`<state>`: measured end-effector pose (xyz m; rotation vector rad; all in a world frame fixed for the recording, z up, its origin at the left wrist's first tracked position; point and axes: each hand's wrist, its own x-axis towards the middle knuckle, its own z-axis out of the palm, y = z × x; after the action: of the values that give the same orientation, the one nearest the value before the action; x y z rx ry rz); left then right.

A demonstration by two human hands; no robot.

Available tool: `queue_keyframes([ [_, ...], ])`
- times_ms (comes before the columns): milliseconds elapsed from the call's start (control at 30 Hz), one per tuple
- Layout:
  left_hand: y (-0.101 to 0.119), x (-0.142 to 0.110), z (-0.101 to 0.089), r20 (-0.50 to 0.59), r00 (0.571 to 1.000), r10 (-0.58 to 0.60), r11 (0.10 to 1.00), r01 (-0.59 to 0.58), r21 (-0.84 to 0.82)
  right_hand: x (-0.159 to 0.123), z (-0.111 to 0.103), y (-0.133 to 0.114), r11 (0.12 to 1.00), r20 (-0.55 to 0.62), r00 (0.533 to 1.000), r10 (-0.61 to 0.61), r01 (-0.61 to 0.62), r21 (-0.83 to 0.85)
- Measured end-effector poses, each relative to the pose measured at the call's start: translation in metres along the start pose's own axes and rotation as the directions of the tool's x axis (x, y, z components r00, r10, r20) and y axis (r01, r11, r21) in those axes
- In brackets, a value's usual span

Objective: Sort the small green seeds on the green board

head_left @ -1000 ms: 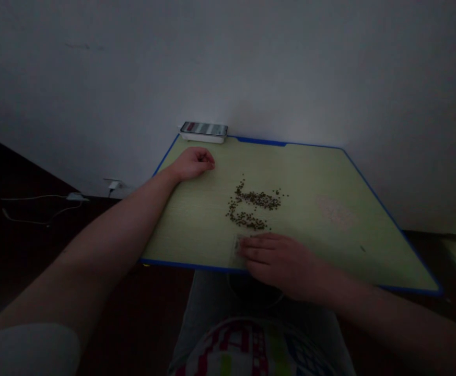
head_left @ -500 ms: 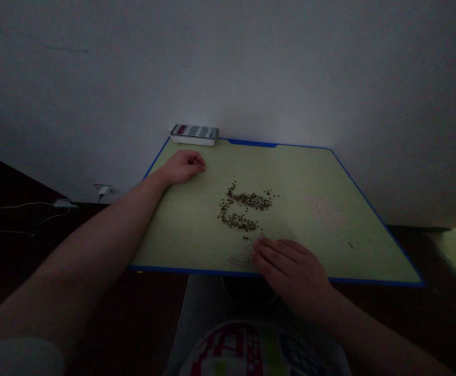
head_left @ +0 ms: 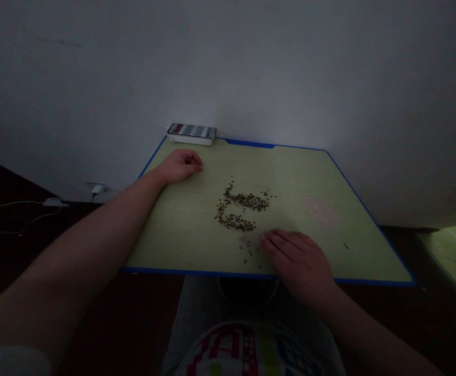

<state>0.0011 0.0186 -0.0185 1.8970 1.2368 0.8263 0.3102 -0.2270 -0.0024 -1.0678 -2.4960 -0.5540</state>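
Observation:
On the pale tabletop (head_left: 196,224), small dark green-brown beans (head_left: 247,201) lie in a loose curved band. A few stray beans (head_left: 247,253) lie closer to me, left of my right hand. My right hand (head_left: 298,258) is palm down at the near edge, fingers stretched and held together; its fingertips are beside those stray beans. My left hand (head_left: 180,166) rests at the far left with its fingers curled; whether anything is inside them is too dark to make out. Pale small grains (head_left: 319,210) form a patch to the right.
A white box with a striped top (head_left: 191,133) stands at the back left against the wall (head_left: 251,68). Below the near edge, a dark round container (head_left: 247,292) sits between my legs. A short dark sliver (head_left: 346,246) lies at the right. A plug (head_left: 97,189) and cables are low at left.
My right hand has moved slightly away from me and to the right. Stray beans now show where a pale blur was near the edge. My left hand stays on the table.

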Motion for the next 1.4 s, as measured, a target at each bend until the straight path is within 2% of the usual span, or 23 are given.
queue_keyframes([
  [100, 0.000, 0.000, 0.000, 0.003, 1.000, -0.003, 1.000, 0.003, 0.003, 0.003, 0.003, 0.002, 1.000, 0.023, 1.000, 0.005, -0.005, 0.006],
  [200, 0.001, -0.001, 0.000, 0.012, 1.000, -0.016, 1.000, 0.016, 0.002, 0.001, 0.004, -0.007, 0.999, 0.016, 1.000, -0.014, 0.013, 0.050],
  [333, 0.001, -0.001, 0.000, 0.005, 1.000, -0.021, 1.000, 0.021, -0.001, -0.006, -0.004, -0.023, 0.992, 0.017, 1.000, -0.013, 0.011, 0.124],
  [433, 0.002, -0.001, 0.000, 0.008, 1.000, -0.017, 1.000, 0.017, -0.005, -0.008, -0.009, -0.027, 0.987, -0.011, 1.000, -0.014, 0.015, 0.160],
  [533, 0.004, -0.002, 0.000, 0.011, 0.999, -0.035, 0.999, 0.035, -0.008, -0.007, -0.008, -0.014, 0.993, -0.040, 0.999, -0.012, 0.017, 0.118],
  [767, 0.007, -0.003, 0.000, 0.022, 0.999, -0.041, 0.999, 0.041, 0.011, -0.005, 0.006, 0.043, 0.998, -0.026, 0.998, 0.052, -0.053, -0.038],
  [867, 0.008, -0.003, 0.000, 0.015, 1.000, -0.025, 1.000, 0.025, 0.016, -0.007, 0.006, 0.050, 0.995, -0.011, 0.997, 0.080, -0.080, -0.067],
  [967, 0.008, -0.003, 0.000, 0.011, 1.000, -0.010, 1.000, 0.010, 0.015, -0.010, 0.003, 0.042, 0.997, 0.007, 0.997, 0.071, -0.071, -0.028],
  [1167, 0.005, -0.002, 0.000, 0.003, 1.000, -0.002, 1.000, 0.002, -0.006, -0.015, 0.001, 0.010, 0.993, 0.042, 0.999, -0.006, 0.001, 0.116],
  [1400, 0.005, -0.003, 0.000, 0.005, 1.000, 0.002, 1.000, -0.002, -0.005, -0.015, -0.002, -0.021, 0.977, 0.052, 0.999, -0.011, 0.000, 0.214],
])
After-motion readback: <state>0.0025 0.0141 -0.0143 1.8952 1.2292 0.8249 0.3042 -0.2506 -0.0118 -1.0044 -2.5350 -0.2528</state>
